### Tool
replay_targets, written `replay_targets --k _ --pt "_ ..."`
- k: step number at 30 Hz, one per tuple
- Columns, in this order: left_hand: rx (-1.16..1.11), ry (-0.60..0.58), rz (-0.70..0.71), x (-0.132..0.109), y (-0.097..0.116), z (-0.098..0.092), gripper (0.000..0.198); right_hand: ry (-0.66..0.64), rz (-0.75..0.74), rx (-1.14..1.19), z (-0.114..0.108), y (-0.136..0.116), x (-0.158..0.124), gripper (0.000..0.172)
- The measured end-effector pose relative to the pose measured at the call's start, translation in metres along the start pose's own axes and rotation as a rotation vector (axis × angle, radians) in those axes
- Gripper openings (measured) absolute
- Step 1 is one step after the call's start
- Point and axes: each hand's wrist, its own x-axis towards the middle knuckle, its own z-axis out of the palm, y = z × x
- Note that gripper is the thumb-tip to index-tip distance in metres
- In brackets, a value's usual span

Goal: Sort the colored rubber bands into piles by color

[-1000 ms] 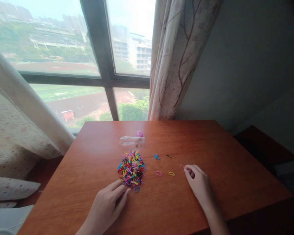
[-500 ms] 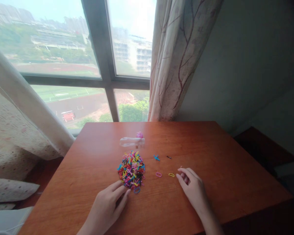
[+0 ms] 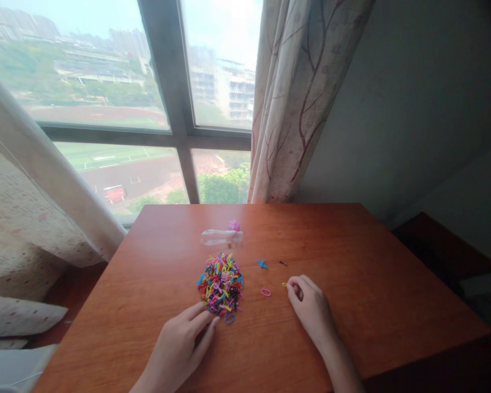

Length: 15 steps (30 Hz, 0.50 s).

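R hand [image 3: 311, 311] curled at yellow band [image 3: 285, 284], pinch unclear, moved left since prior; L hand [image 3: 184, 346] flat by pile [image 3: 221, 284].

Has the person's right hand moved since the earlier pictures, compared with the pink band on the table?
Yes. The right hand has slid left, toward the pink band; its fingertips now reach the yellow band.
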Motion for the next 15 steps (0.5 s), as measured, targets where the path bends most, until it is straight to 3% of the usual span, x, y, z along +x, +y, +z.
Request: replay_targets --k 9,15 --pt "0.017 -0.029 -0.016 -0.003 -0.003 0.002 0.022 0.043 0.014 0.074 0.002 -0.009 0.0 0.031" --pt "0.04 0.0 0.001 -0.002 -0.003 0.002 0.021 -0.121 -0.049 0.094 0.012 -0.037 -0.007 0.017"
